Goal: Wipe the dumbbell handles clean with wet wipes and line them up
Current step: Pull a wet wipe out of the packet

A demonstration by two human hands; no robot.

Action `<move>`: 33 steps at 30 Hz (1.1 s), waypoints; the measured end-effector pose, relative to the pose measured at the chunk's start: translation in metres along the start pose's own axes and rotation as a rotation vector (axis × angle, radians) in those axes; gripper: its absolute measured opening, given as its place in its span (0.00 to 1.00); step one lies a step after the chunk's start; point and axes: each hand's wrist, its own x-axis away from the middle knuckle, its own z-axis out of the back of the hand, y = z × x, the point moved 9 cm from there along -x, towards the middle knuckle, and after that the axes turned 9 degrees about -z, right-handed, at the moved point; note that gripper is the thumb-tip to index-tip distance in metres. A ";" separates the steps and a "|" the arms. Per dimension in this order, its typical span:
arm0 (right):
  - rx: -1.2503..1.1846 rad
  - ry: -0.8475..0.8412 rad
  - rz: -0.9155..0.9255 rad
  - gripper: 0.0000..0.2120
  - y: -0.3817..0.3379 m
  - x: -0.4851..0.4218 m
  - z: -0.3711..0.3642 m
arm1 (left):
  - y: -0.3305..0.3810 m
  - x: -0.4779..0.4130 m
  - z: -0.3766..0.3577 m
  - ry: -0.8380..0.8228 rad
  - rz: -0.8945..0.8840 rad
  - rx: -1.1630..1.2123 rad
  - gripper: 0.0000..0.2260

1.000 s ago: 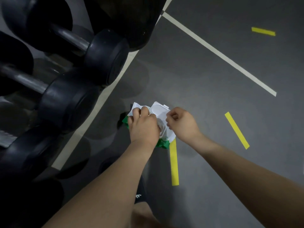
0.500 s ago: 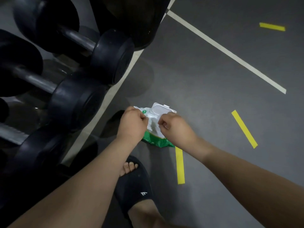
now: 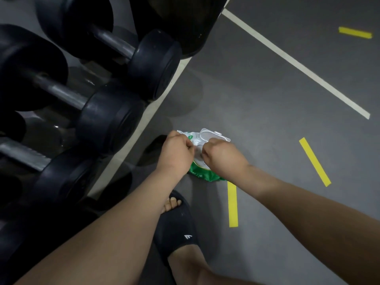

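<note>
Green-and-white wipes pack (image 3: 202,175) lies on the floor (image 3: 267,99), right of the racked dumbbells (image 3: 107,118), lid (image 3: 213,135) up; left hand (image 3: 174,153) and right hand (image 3: 224,159) pinch at its opening with curled fingers (image 3: 189,145), any wipe hidden; step in hand: drawing a wipe; next, probably pull one free and reach left for a handle (image 3: 65,95)

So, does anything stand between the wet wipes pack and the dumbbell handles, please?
Nothing visible does: left hand and right hand pinch the wet wipes pack; only open floor lies between it and the dumbbell handles.
</note>
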 end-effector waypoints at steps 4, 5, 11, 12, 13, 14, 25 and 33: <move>-0.028 -0.002 0.003 0.10 0.001 -0.003 -0.008 | -0.001 0.000 -0.001 -0.004 0.010 0.019 0.03; -0.032 0.013 0.000 0.08 0.002 -0.003 -0.008 | -0.002 0.000 0.000 0.000 0.008 0.026 0.03; -0.083 0.137 0.114 0.11 0.004 0.000 0.000 | -0.002 0.001 -0.001 0.009 -0.001 0.045 0.02; -0.100 0.148 0.127 0.12 0.004 0.001 0.002 | -0.001 0.001 -0.002 0.009 -0.004 0.053 0.02; -0.122 0.144 0.125 0.12 0.005 0.003 0.005 | -0.001 0.001 -0.002 0.009 -0.006 0.062 0.02; -0.151 0.135 0.112 0.11 0.008 0.004 0.007 | 0.000 0.001 -0.003 0.008 -0.011 0.073 0.02; -0.458 0.027 -0.001 0.06 0.032 0.013 0.000 | 0.016 0.010 -0.018 -0.054 -0.152 0.121 0.10; -0.478 -0.016 0.006 0.05 0.038 0.011 0.008 | 0.016 0.009 -0.016 -0.022 -0.173 0.137 0.09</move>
